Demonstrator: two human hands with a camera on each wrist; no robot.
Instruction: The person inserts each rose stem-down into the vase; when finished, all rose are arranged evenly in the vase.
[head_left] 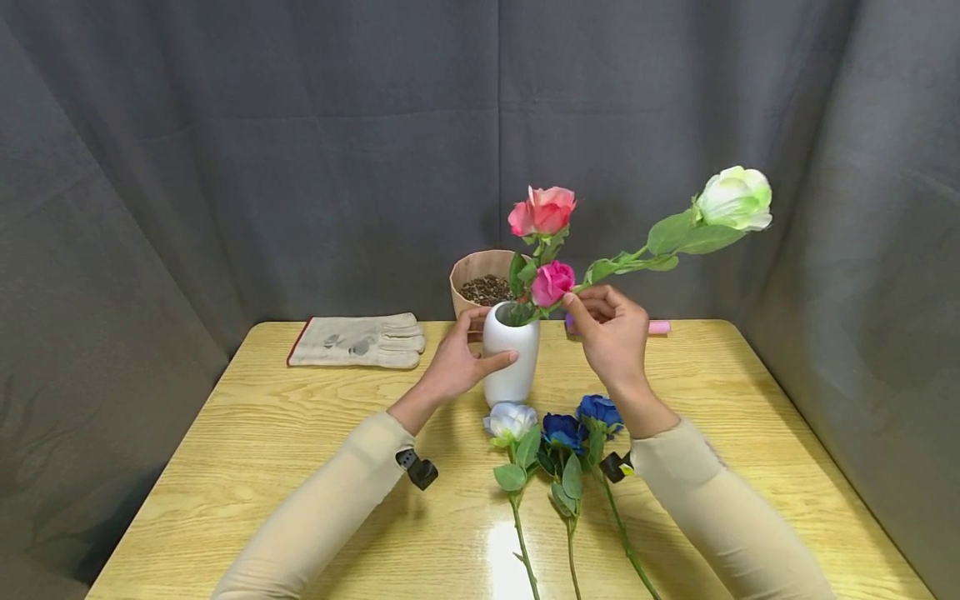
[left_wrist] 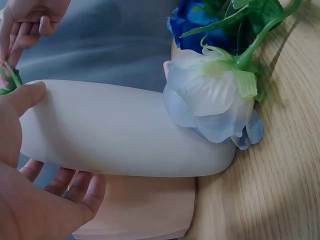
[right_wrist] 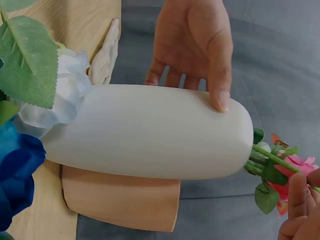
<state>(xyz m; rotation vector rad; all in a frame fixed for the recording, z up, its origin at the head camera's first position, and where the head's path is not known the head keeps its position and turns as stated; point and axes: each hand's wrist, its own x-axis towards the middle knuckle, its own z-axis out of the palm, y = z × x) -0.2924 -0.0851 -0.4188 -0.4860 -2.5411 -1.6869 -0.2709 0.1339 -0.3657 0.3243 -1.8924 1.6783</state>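
Observation:
A white vase (head_left: 512, 362) stands upright on the table, with my left hand (head_left: 459, 354) gripping its upper side, thumb in front and fingers behind. A coral-pink rose (head_left: 546, 212) and a smaller magenta rose (head_left: 552, 283) rise from its mouth. Between thumb and fingertips, my right hand (head_left: 613, 333) pinches the green stem of a greenish-white rose (head_left: 735, 198). That stem slants, its bloom out to the upper right and its lower part at the vase mouth, as the right wrist view shows. Inside the vase the stem ends are hidden.
A pale-blue rose (head_left: 512, 422) and two blue roses (head_left: 564, 431) lie in front of the vase, stems toward me. Behind it stands a tan pot (head_left: 467, 279) with dark grainy contents. A work glove (head_left: 356, 342) lies back left, a pink object (head_left: 659, 327) back right.

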